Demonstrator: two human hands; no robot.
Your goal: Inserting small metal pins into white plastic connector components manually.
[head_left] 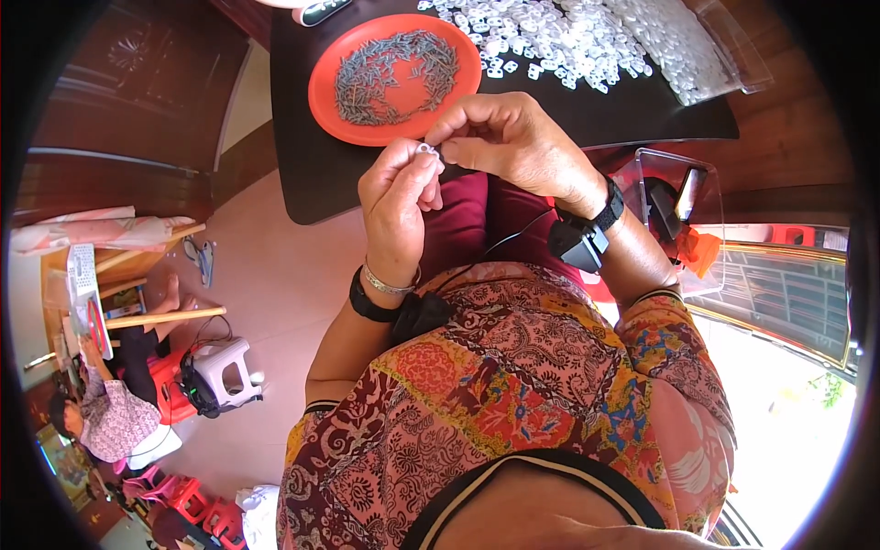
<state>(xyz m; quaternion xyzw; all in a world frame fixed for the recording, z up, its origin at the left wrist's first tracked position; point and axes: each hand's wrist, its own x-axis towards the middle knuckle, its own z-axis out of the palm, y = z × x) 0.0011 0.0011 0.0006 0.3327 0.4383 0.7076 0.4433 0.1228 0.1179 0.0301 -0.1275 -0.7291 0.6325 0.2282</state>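
Both hands meet just below the orange plate (323, 87) of grey screws (390, 73). Left hand (396, 206) and right hand (509, 137) pinch one small white clip (425, 148) between fingertips. White clip pile (568, 37) right of plate.

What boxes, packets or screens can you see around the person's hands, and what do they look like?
Clear plastic box: right of the table, see-through, with dark and orange things inside.
Clear plastic tray: table's top right corner, see-through, beside the small white pieces.
Dark device: table's top edge, partly cut off.
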